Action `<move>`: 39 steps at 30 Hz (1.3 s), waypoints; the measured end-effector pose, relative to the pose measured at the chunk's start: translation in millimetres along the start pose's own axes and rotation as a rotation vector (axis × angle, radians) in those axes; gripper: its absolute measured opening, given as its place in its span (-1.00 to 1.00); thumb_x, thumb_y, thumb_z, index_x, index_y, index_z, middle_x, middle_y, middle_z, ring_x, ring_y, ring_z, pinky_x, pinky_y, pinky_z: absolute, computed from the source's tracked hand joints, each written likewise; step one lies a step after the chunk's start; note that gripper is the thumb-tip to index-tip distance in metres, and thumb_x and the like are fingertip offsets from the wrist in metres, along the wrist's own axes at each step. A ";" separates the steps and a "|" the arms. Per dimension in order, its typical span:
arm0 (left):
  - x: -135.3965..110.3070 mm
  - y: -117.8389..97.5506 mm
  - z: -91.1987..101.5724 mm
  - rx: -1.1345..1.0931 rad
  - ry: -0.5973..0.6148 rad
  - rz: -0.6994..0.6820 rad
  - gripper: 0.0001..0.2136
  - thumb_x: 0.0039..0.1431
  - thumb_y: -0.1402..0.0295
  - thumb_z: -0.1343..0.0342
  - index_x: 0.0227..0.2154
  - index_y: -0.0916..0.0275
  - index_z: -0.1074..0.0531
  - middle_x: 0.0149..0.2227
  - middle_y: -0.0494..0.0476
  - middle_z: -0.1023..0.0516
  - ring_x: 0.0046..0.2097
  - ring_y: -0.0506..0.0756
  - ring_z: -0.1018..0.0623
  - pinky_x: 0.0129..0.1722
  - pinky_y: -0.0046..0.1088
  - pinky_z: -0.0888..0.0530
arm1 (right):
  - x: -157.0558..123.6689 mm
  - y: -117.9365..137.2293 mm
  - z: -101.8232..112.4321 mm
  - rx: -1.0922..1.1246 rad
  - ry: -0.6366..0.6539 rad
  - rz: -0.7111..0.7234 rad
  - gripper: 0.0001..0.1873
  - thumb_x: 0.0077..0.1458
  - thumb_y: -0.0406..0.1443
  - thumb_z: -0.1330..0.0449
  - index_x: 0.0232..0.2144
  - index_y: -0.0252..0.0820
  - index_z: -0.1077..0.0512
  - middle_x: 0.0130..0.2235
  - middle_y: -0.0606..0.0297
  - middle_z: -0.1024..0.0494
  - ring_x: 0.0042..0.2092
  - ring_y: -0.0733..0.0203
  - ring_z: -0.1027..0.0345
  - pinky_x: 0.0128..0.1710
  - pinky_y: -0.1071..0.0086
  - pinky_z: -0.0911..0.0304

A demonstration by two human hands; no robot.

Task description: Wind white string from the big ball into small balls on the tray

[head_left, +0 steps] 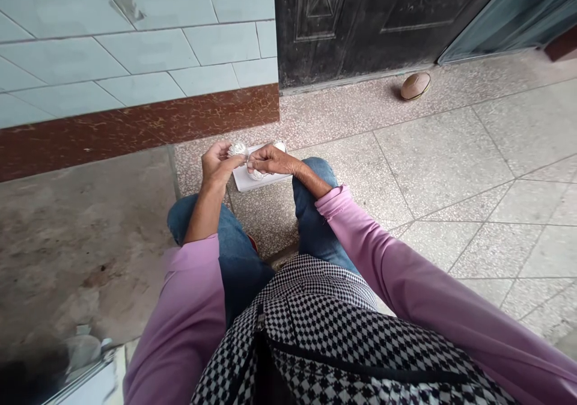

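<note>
Left hand (pixel 217 163) pinches silvery bundle (pixel 237 149), too small to identify; right hand (pixel 273 161) curls above white card (pixel 242 180), its grip hidden

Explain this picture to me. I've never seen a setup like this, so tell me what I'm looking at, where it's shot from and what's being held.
No machine here: these are a person's own two bare hands, and the one picture comes from a camera worn on that person's head, looking forward and down. You can see pink sleeves and jeans on bent knees. A white card lies by the knees. The left hand reaches toward a crumpled silvery ball, and the right hand lies over a similar ball. Exactly what the fingers pinch is too small to tell. Farther off are a speckled tile floor, a dark door and a brown oval object.
</note>
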State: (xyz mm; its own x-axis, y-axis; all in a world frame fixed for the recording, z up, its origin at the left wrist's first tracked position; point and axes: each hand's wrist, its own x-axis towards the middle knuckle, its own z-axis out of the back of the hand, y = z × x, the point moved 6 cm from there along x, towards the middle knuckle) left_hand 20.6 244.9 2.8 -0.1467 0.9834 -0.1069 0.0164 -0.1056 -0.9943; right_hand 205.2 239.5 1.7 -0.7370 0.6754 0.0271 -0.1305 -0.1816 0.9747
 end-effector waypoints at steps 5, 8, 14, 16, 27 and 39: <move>-5.6 4.4 -11.4 0.167 0.196 -0.001 -0.56 -0.29 0.24 -0.75 -0.34 0.13 -0.68 -0.38 0.01 -0.64 -0.31 0.11 -0.53 -0.31 -0.39 -0.43 | 5.3 -4.0 6.8 -0.024 -0.136 0.024 -0.30 0.85 0.10 -0.37 -0.34 -0.17 -0.44 -0.43 0.47 -0.31 -0.35 0.32 -0.10 -0.33 0.41 -0.02; -13.9 5.6 -16.2 0.187 0.321 0.060 -0.60 -0.28 0.21 -0.72 -0.34 0.15 -0.73 -0.34 0.09 -0.72 -0.30 0.15 -0.59 -0.30 -0.38 -0.47 | 7.5 -1.8 12.5 -0.028 -0.217 -0.018 -0.21 0.76 0.17 -0.48 -0.42 -0.14 -0.39 -0.44 0.48 -0.30 -0.33 0.32 -0.09 -0.31 0.38 -0.01; -30.5 -3.9 -23.8 0.085 0.437 0.121 -0.56 -0.01 -0.08 -0.67 -0.38 0.17 -0.71 -0.32 0.19 -0.68 -0.28 0.17 -0.59 -0.39 -0.39 -0.46 | 0.9 18.5 27.6 0.026 -0.427 -0.134 -0.16 0.80 -0.02 -0.51 -0.49 -0.05 -0.22 -0.51 0.54 -0.11 -0.32 0.30 0.04 -0.31 0.32 0.07; -34.0 -6.6 -27.0 0.024 0.452 0.129 -0.48 0.04 -0.18 -0.68 -0.38 0.17 -0.67 -0.28 0.21 -0.67 -0.25 0.18 -0.60 -0.39 -0.38 -0.47 | -3.9 25.5 29.6 0.040 -0.468 -0.198 -0.21 0.82 -0.12 -0.51 -0.47 -0.05 -0.23 -0.53 0.55 -0.11 -0.32 0.29 0.05 -0.31 0.30 0.09; -34.7 -8.4 -25.0 -0.082 0.485 0.153 -0.43 -0.13 -0.02 -0.82 -0.21 0.17 -0.68 -0.25 0.24 -0.73 -0.17 0.29 -0.73 -0.26 -0.27 -0.60 | -10.5 18.8 22.8 0.284 -0.357 -0.290 -0.35 0.79 -0.13 -0.53 -0.31 -0.03 -0.27 -0.54 0.62 -0.18 -0.48 0.39 0.07 -0.42 0.31 0.13; -1.1 -6.5 8.0 -0.284 0.121 -0.006 -0.31 -0.07 0.11 -0.78 -0.09 0.06 -0.38 -0.05 0.09 -0.67 0.11 0.19 -0.66 0.11 -0.20 -0.70 | 0.5 -3.8 0.8 0.015 -0.040 -0.026 -0.69 0.81 -0.37 -0.26 -0.13 -0.31 -0.62 -0.49 0.55 -0.29 -0.43 0.35 -0.08 -0.37 0.49 -0.02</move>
State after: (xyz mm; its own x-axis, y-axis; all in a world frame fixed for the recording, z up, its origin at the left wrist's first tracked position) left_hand 12.8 243.3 9.4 -0.0295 0.9961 -0.0829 0.2939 -0.0706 -0.9532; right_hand 205.9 241.1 -1.8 -0.7062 0.7079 0.0106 -0.1386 -0.1529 0.9785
